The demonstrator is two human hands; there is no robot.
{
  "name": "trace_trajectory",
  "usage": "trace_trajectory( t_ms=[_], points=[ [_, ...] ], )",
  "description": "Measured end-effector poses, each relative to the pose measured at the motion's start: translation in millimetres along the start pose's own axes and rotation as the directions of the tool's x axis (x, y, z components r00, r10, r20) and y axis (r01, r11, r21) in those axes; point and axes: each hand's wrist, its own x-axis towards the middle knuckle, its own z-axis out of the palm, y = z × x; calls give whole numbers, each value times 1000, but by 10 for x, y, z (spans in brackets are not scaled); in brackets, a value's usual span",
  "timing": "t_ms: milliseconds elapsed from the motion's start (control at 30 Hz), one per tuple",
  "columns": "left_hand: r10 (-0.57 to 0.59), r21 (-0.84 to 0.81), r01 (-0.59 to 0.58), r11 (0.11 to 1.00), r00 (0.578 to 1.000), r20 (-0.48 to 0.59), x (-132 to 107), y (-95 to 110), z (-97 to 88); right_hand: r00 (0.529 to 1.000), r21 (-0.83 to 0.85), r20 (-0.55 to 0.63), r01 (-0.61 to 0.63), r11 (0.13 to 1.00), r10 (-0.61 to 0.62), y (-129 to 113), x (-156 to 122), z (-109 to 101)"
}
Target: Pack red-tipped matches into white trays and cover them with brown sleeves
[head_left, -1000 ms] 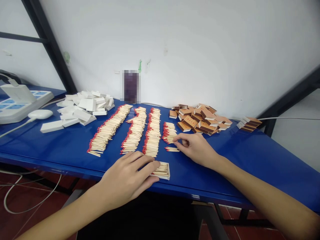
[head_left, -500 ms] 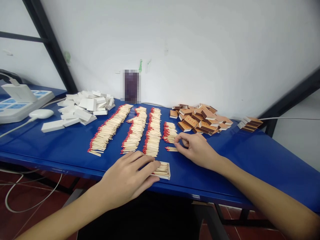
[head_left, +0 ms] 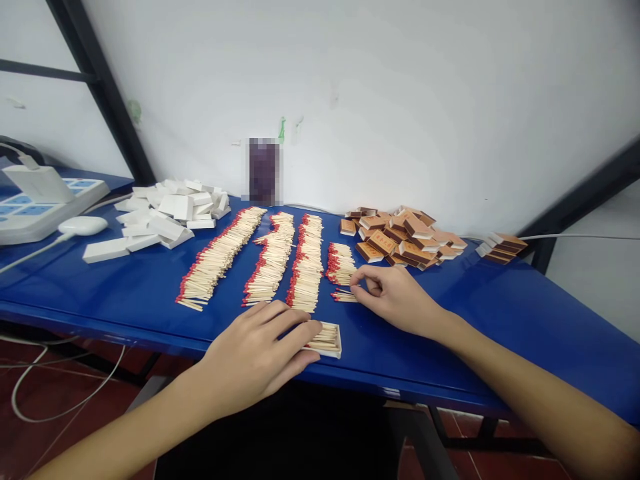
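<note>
Left of the pair of hands: the left hand [head_left: 263, 350], fingers loosely bent, thumb along the near side and fingers over the left part of a small white tray [head_left: 339, 347], gripping it near the front edge of the worktop [head_left: 430, 353]. Contents of the tray: loose matchsticks [head_left: 326, 337], laid lengthwise.

Right hand [head_left: 393, 293]: thumb and forefinger brought close together, palm side down, fingertips at the plain ends of a small bunch of red-tipped matches [head_left: 343, 295]; whether any match is pinched cannot be told.

Just beyond the bunch: one short row of matches [head_left: 342, 261]. To its left: three long rows of matches [head_left: 306, 267], side by side, heads leftward.

Rear left: one heap of white trays [head_left: 170, 210]. Rear right: one heap of orange and brown matchbox sleeves [head_left: 405, 237]; further right, apart from it, a small stack of brown boxes [head_left: 505, 249] with white ends. Far left: a white power strip [head_left: 90, 200] bearing a white charger [head_left: 40, 185]; near it, a rounded white device [head_left: 83, 226] on a cable.
</note>
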Motion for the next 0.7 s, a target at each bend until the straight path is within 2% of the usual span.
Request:
trace_trajectory(
  t_ms=[367, 567, 700],
  points=[
    [-2, 7, 2, 1000, 1000, 4, -9, 14, -4, 993, 2, 115, 29, 1000, -29, -23, -11, 14],
    [1, 7, -1, 1000, 1000, -5, 1, 17, -15, 997, 4, 71, 42, 999, -42, -26, -20, 21],
    [-5, -3, 5, 1000, 1000, 5, -3, 12, -13, 991, 27, 64, 119, 992, -121, -34, -30, 13]
  ],
)
